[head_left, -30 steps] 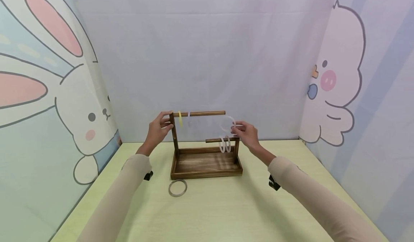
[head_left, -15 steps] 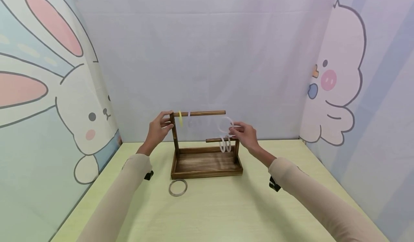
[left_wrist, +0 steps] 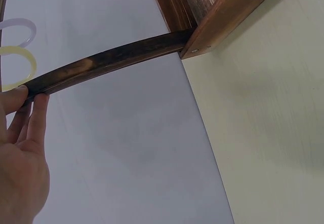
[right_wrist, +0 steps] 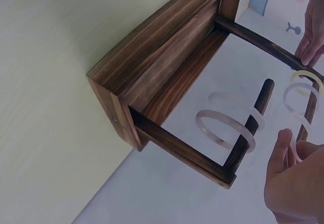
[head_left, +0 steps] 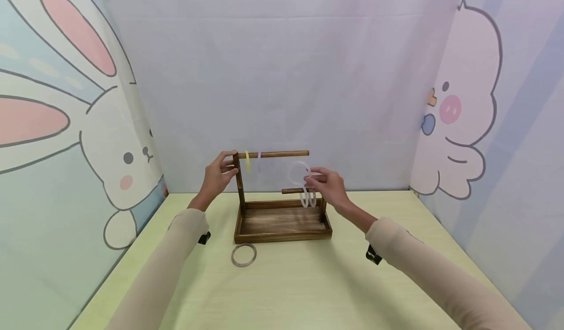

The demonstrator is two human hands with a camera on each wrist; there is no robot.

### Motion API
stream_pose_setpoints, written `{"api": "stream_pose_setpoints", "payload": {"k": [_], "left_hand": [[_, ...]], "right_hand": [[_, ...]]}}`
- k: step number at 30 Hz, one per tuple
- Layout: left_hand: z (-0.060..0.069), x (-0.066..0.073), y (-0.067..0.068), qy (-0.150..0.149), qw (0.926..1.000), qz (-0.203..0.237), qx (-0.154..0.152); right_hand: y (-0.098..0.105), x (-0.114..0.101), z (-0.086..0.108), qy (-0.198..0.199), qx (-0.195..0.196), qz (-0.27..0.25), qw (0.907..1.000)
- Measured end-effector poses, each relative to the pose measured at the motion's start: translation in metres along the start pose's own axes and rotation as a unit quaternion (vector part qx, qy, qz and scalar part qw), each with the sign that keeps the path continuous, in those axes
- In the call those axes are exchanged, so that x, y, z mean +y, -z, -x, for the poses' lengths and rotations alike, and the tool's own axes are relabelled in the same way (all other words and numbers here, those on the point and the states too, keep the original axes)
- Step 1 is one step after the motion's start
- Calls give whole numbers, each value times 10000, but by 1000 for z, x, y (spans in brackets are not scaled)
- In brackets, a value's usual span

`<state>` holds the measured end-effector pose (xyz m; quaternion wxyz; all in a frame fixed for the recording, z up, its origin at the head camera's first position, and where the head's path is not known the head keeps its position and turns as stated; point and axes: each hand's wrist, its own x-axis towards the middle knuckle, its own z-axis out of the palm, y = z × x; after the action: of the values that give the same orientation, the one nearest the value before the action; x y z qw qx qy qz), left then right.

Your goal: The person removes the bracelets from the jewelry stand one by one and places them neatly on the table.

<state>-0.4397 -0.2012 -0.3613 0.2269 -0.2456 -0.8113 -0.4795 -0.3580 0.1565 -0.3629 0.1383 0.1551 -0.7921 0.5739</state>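
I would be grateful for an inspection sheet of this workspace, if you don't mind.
Surface: pale table, grey ring lying in front of the wooden rack.
Job's things: yellow ring and lavender ring on the upper bar; two whitish rings on the lower bar.
Clutter: nothing seen.
Left grip: left hand holds the tall post near its top.
Right grip: right hand holds a translucent ring.
Cables: nothing seen.
Surroundings: pale backdrop, cartoon rabbit at left.

A ring (head_left: 244, 265) lies before the rack (head_left: 282, 238) (near its left end).
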Motion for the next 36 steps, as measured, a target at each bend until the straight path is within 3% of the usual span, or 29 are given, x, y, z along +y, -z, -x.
{"api": "stream_pose_setpoints", "payload": {"k": [10,19,29,36], "left_hand": [[0,-1,0,-7,10000,18,-28],[1,-2,0,-79,10000,-4,-20],[1,-2,0,-70,10000,-51,24],[1,-1,0,-34,10000,-76,19]], "right_hand": [[-16,-6,17,109,-547,-178,9983],[-29,-4,33,-52,-984,-401,9943],[-39,7,47,-302,-1299,-608,9892],[-46,12,51,-325,-1342,-458,9894]]}}
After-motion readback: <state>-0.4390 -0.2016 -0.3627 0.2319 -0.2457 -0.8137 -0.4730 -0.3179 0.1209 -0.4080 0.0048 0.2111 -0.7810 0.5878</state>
